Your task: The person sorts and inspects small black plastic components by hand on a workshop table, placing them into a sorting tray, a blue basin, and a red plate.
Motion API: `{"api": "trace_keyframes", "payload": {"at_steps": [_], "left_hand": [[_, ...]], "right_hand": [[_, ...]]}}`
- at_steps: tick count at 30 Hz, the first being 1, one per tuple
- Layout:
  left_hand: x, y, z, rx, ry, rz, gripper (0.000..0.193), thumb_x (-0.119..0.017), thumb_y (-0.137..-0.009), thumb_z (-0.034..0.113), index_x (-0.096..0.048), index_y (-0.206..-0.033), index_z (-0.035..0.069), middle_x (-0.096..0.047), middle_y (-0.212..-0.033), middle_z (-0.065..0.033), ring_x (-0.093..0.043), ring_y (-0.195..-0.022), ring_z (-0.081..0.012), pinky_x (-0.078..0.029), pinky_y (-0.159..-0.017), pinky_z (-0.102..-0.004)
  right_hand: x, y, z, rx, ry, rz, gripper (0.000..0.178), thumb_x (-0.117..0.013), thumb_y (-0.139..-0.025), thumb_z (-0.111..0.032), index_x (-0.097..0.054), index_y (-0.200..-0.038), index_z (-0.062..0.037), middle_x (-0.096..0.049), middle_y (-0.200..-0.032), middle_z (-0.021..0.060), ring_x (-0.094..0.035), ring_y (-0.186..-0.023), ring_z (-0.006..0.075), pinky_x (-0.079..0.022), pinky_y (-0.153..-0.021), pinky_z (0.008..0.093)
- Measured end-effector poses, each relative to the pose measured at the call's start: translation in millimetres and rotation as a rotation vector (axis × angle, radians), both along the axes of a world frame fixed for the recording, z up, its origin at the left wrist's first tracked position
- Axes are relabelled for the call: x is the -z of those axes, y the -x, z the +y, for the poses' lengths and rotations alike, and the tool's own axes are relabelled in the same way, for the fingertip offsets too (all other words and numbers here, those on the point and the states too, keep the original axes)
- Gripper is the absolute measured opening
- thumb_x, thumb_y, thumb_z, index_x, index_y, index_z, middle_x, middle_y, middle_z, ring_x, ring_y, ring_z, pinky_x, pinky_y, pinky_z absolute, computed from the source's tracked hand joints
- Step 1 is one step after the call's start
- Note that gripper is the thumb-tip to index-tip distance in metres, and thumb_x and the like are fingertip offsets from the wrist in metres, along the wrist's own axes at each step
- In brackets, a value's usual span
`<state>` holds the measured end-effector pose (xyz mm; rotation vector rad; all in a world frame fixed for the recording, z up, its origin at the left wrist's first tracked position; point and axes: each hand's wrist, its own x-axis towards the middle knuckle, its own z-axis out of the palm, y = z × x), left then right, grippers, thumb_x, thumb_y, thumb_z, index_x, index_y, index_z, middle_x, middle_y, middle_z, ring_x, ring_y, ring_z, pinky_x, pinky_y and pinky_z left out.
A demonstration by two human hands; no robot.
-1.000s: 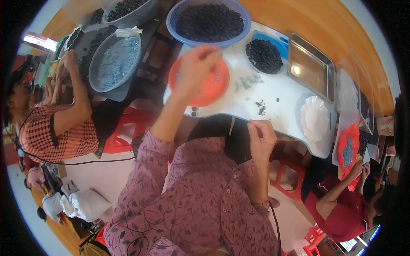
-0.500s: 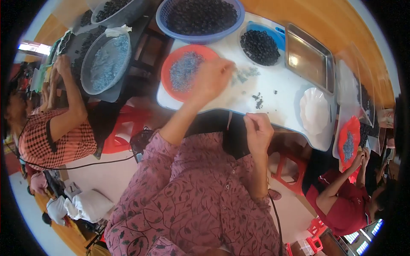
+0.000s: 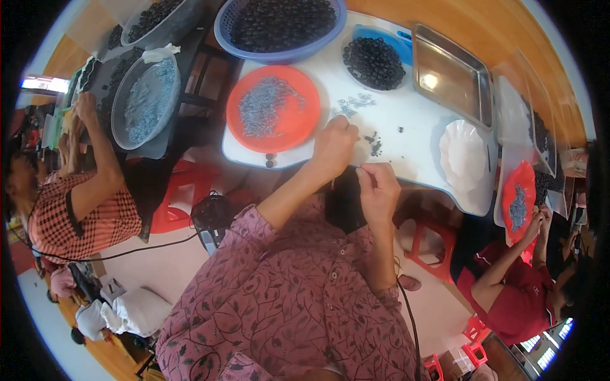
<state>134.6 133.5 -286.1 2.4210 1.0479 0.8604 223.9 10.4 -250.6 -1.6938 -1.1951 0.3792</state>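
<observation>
My left hand (image 3: 336,145) is closed over the front part of the white table (image 3: 419,133), its fingertips pressed together. Whatever those fingers hold, if anything, is hidden. Just to its right, my right hand (image 3: 379,188) stays at the table's front edge with thumb and forefinger pinched; I cannot make out what is between them. Left of my left hand, an orange-red plate (image 3: 306,122) bears many small clear bluish pieces (image 3: 259,108). More clear pieces (image 3: 353,104) lie loose beyond the left hand. Small black bits (image 3: 375,146) are scattered beyond my right hand.
At the back stand a blue basket (image 3: 279,58) and a bowl of black ring-like parts (image 3: 375,63). A metal tray (image 3: 454,70) and a white scalloped dish (image 3: 462,155) are to the right. Co-workers sit at left (image 3: 89,203) and right (image 3: 508,292).
My left hand has come back from beside the plate toward the table's front edge, close to my right hand. The right hand keeps its pinch. The whole view has shifted slightly.
</observation>
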Motion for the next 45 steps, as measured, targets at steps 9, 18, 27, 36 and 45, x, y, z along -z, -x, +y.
{"api": "trace_keyframes", "payload": {"at_steps": [9,18,27,36,45], "left_hand": [[-8,14,-8,0.117,1.195,-0.648,0.014,-0.062,-0.091,0.009,-0.066,-0.102,0.002,-0.066,-0.083,-0.0069,-0.061,-0.066,-0.0143,-0.052,-0.058,-0.0262],[-7,18,-12,0.058,0.972,-0.526,0.013,-0.063,-0.091,0.008,-0.066,-0.1,0.0,-0.064,-0.081,-0.0024,-0.057,-0.063,-0.0064,-0.049,-0.056,-0.0214],[12,12,-6,0.012,0.68,-0.487,0.014,-0.066,-0.088,0.007,-0.066,-0.099,-0.002,-0.063,-0.078,-0.0013,-0.055,-0.062,-0.0058,-0.047,-0.056,-0.0211],[-9,14,-8,0.086,1.158,-0.693,0.015,-0.063,-0.093,0.011,-0.065,-0.102,0.0,-0.063,-0.08,-0.0005,-0.055,-0.062,-0.0049,-0.048,-0.055,-0.0196],[-11,14,-8,0.095,1.199,-0.727,0.018,-0.062,-0.093,0.011,-0.063,-0.108,0.002,-0.062,-0.079,-0.0001,-0.055,-0.062,-0.0047,-0.047,-0.055,-0.0191]], "right_hand": [[3,-4,5,0.076,0.052,0.051,0.012,-0.066,-0.085,-0.002,-0.066,-0.097,-0.0011,-0.062,-0.086,0.0097,-0.061,-0.076,0.0162,-0.049,-0.07,0.0264],[10,-17,22,0.143,-0.075,-0.051,0.012,-0.064,-0.086,-0.002,-0.066,-0.098,-0.0012,-0.061,-0.086,0.011,-0.06,-0.071,0.02,-0.048,-0.065,0.0288],[15,-26,38,0.177,0.04,-0.17,0.015,-0.065,-0.084,-0.002,-0.067,-0.099,-0.0018,-0.059,-0.088,0.0114,-0.06,-0.069,0.0208,-0.049,-0.063,0.031],[12,-17,40,-0.03,-0.074,0.147,0.016,-0.064,-0.087,-0.001,-0.067,-0.102,-0.0006,-0.059,-0.086,0.0057,-0.055,-0.073,0.0116,-0.046,-0.064,0.0244],[19,-16,36,-0.062,-0.075,0.307,0.012,-0.066,-0.088,-0.003,-0.067,-0.1,0.0007,-0.06,-0.087,0.0025,-0.054,-0.075,0.0086,-0.044,-0.066,0.0217]]}}
